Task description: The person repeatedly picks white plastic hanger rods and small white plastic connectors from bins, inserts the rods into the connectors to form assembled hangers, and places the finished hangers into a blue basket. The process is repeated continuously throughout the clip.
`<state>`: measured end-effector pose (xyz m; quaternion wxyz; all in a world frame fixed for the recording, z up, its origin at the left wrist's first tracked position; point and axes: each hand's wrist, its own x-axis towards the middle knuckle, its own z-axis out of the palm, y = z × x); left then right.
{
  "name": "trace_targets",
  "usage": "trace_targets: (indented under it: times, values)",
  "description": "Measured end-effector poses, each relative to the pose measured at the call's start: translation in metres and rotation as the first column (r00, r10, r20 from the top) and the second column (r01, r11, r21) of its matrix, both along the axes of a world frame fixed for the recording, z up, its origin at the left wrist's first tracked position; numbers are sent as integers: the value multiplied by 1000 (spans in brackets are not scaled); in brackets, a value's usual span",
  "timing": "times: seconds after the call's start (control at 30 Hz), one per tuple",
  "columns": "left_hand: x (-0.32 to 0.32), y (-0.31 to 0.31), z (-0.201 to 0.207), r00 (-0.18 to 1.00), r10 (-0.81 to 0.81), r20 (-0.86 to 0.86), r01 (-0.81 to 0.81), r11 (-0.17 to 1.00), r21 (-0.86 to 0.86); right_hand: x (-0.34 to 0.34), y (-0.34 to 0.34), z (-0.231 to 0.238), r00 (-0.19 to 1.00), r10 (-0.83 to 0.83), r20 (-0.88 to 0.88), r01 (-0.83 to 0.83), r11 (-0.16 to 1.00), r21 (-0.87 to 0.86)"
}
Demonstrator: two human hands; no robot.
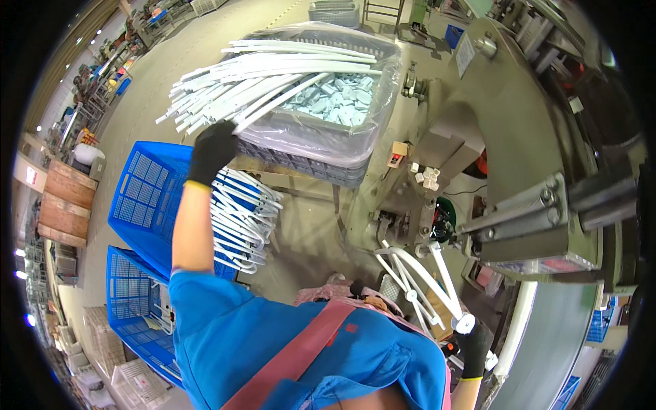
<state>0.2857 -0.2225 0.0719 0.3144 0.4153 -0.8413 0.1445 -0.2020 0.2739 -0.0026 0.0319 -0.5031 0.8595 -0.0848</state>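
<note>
Tubes (273, 65), white and slender and too many to count, lie in one heap across a grey crate (301, 160) lined with clear plastic; small pale pieces (338, 99), also past counting, fill the crate beside them. Two black-gloved hands belong to the person in the blue shirt (273, 328). The left grip (213, 152) is at the near ends of the heap, its fingers against a tube; whether they close around it cannot be told. The right grip (473, 347) is clenched on one white frame (444, 290) of jointed tubes, near a round plate at its end, low on the right beside the body.

Two blue crates stand on the left: the upper one (140, 198) has a pile of bent white tubes (242, 222) at its right side, the lower one (130, 280) a few white pieces. One large grey-green machine (526, 123) looms on the right, with a cluster of small white blocks (427, 179) and one small tan box (396, 154) on its near part. Below it runs a long, flat, grey-green surface (547, 355). The pale workshop floor (147, 89) stretches away toward cluttered racks and benches.
</note>
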Motion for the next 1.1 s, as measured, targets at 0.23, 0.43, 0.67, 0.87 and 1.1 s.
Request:
trace_targets:
  times: [0.23, 0.43, 0.67, 0.87, 1.1]
  values:
    - [66, 181, -22, 879, 366, -305, 160, 377, 912, -41, -10, -2, 985, 165, 44, -165, 986, 4]
    - [16, 340, -168, 894, 336, -297, 1, 661, 750, -52, -36, 36, 921, 382, 77, -366, 916, -164]
    - [-5, 440, -204, 914, 159, -374, 177, 673, 718, 6, -51, 59, 155, 442, 884, -207, 889, -409]
    - [-76, 400, -135, 959, -83, -270, 273, 523, 807, 22, -53, 46, 51, 502, 864, 70, 861, -504]
    - [-149, 315, -56, 904, -385, -183, 415, 697, 585, -51, -36, 26, -62, 361, 930, 730, 652, -204]
